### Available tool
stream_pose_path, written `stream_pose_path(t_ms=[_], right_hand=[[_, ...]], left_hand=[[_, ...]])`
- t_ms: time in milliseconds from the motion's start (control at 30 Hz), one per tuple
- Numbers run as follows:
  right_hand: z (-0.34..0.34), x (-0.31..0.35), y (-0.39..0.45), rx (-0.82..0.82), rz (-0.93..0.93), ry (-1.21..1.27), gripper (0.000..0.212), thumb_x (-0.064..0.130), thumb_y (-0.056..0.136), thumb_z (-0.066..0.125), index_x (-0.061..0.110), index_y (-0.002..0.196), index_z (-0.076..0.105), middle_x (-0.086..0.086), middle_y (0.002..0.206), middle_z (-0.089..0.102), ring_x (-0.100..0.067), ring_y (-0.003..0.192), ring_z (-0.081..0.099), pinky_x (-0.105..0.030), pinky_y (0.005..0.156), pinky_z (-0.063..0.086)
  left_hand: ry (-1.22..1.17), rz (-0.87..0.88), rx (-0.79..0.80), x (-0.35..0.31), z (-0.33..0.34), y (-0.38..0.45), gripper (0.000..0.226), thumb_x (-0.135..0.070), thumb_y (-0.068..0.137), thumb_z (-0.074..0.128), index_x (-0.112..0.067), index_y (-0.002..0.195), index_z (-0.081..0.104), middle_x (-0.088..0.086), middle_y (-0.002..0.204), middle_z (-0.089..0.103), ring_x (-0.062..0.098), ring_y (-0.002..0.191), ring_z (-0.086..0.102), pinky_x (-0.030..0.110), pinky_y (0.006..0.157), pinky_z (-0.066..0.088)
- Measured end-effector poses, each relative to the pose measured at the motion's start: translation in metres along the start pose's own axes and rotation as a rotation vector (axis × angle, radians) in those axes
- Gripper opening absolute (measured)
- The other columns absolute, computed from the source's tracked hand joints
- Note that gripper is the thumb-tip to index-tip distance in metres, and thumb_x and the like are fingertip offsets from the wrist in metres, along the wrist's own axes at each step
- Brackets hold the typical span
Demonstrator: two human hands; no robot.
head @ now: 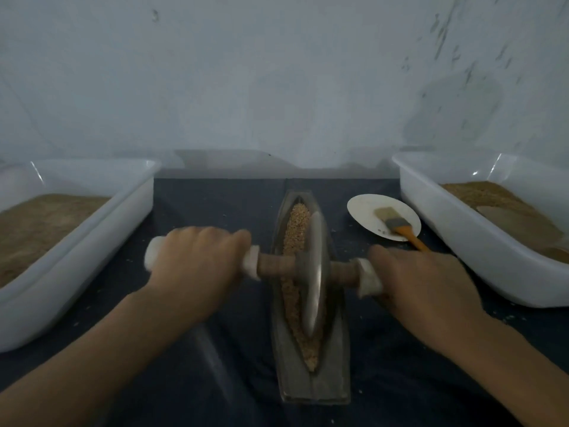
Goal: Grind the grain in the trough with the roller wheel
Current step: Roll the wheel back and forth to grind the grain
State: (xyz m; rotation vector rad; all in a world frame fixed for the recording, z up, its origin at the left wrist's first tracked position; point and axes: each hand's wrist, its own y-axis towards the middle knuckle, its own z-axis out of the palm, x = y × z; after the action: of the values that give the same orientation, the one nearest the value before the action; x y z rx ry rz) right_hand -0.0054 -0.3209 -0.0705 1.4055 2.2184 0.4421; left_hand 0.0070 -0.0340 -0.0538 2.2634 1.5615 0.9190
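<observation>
1. Two bare forearms reach in from the bottom edge toward a dark cloth-covered surface (191, 380).
2. Curled over the near-left end of the axle, the left hand (197, 260) grips a white-wrapped handle (154, 255); its fingers (215, 238) fold down over the top, knuckles up, and white wrap shows on both sides of the fist.
3. On the other end the right hand (425, 288) lies over its own white-wrapped handle (368, 280), fingers (397, 257) bent across it; how tightly they close underneath cannot be told.
4. Between the two sets of fingers stands the roller wheel (314, 278), a thin grey metal disc seen edge-on and slightly blurred, upright, with a brown wooden axle (277, 268) passing through its middle.
5. Its lower rim sits in the trough (314, 386), a long, narrow, boat-shaped grey block that runs straight away from the fingers, pointed at both ends of its groove.
6. Pale tan grain (294, 238) fills the groove, coarse and granular beyond the fingers and lying in a thinner line on the near side.
7. Just beyond the right fingers a white plate (366, 211) holds a brush (397, 224) with an orange handle.
8. Outward of each hand sits a white plastic tub, left (92, 241) and right (455, 235), each holding brown granular material.
</observation>
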Motion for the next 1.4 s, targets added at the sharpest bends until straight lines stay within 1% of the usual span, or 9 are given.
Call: stream_pose_path(t_ms=[100,233,367,500,667,767,933,1133,1400], right_hand=[[-0.011,0.002,-0.014,0.01,-0.017,0.01,0.056,0.021,0.038,0.09,0.024,0.066,0.041,0.007,0.049,0.043,-0.012,0.037,0.031,-0.021,0.037,0.023],[0.003,-0.004,0.016,0.051,-0.001,-0.078,0.05,0.02,0.041,0.09,0.021,0.068,0.048,0.002,0.049,0.048,-0.017,0.036,0.034,-0.016,0.039,0.014],[0.031,-0.017,0.073,0.013,0.003,-0.234,0.03,0.026,0.074,0.074,0.019,0.082,0.046,-0.003,0.07,0.061,-0.028,0.059,0.059,-0.027,0.046,0.026],[0.033,-0.015,0.084,0.037,0.035,-0.228,0.022,0.026,0.082,0.067,0.018,0.093,0.049,-0.002,0.08,0.062,-0.026,0.068,0.061,-0.03,0.049,0.03],[-0.004,-0.001,0.015,0.005,-0.029,-0.133,0.048,0.024,0.046,0.088,0.022,0.071,0.047,0.003,0.054,0.051,-0.018,0.04,0.047,-0.019,0.041,0.015],[-0.017,0.0,-0.008,-0.014,-0.063,-0.049,0.049,0.015,0.041,0.087,0.02,0.067,0.046,0.004,0.05,0.045,-0.019,0.035,0.039,-0.021,0.036,0.026],[0.008,-0.008,0.028,0.027,-0.013,-0.135,0.043,0.021,0.05,0.088,0.018,0.072,0.052,-0.001,0.054,0.054,-0.025,0.043,0.052,-0.02,0.044,0.012],[0.051,-0.027,0.084,0.011,0.072,-0.166,0.027,0.03,0.08,0.069,0.022,0.087,0.043,-0.002,0.075,0.061,-0.026,0.065,0.059,-0.029,0.05,0.032],[-0.012,0.002,0.0,-0.104,-0.054,-0.103,0.049,0.011,0.041,0.087,0.018,0.066,0.046,0.0,0.05,0.045,-0.022,0.035,0.04,-0.018,0.041,0.02]], left_hand=[[-0.056,0.009,-0.074,0.003,-0.011,-0.021,0.051,-0.028,0.047,0.084,-0.025,0.061,0.035,-0.006,0.045,0.044,0.022,0.033,0.044,0.018,0.048,0.009],[-0.005,-0.067,0.05,0.002,0.016,0.001,0.037,-0.04,0.069,0.073,-0.029,0.068,0.037,-0.008,0.054,0.044,0.021,0.046,0.044,0.025,0.048,0.019],[-0.168,-0.235,0.142,0.007,0.054,0.042,0.02,-0.039,0.084,0.055,-0.029,0.073,0.041,0.0,0.079,0.062,0.03,0.074,0.06,0.032,0.06,0.034],[-0.198,-0.253,0.157,0.008,0.055,0.053,0.019,-0.037,0.085,0.055,-0.03,0.074,0.043,-0.003,0.074,0.056,0.023,0.065,0.048,0.033,0.06,0.034],[-0.04,-0.053,0.102,0.004,0.009,-0.001,0.037,-0.045,0.072,0.067,-0.031,0.067,0.034,-0.009,0.055,0.044,0.02,0.049,0.049,0.027,0.049,0.024],[-0.094,0.031,-0.003,0.008,-0.01,-0.026,0.044,-0.032,0.055,0.077,-0.028,0.062,0.034,-0.008,0.046,0.042,0.023,0.034,0.044,0.02,0.046,0.018],[-0.065,-0.138,0.145,0.003,0.017,0.005,0.022,-0.046,0.082,0.056,-0.028,0.077,0.044,-0.005,0.071,0.059,0.026,0.067,0.062,0.03,0.056,0.029],[-0.153,-0.215,0.134,0.008,0.054,0.063,0.022,-0.037,0.084,0.057,-0.029,0.075,0.04,0.003,0.086,0.063,0.031,0.08,0.061,0.034,0.062,0.033],[-0.126,-0.022,-0.018,0.005,0.003,-0.022,0.033,-0.037,0.065,0.07,-0.026,0.066,0.038,-0.007,0.054,0.047,0.026,0.046,0.054,0.026,0.047,0.03]])
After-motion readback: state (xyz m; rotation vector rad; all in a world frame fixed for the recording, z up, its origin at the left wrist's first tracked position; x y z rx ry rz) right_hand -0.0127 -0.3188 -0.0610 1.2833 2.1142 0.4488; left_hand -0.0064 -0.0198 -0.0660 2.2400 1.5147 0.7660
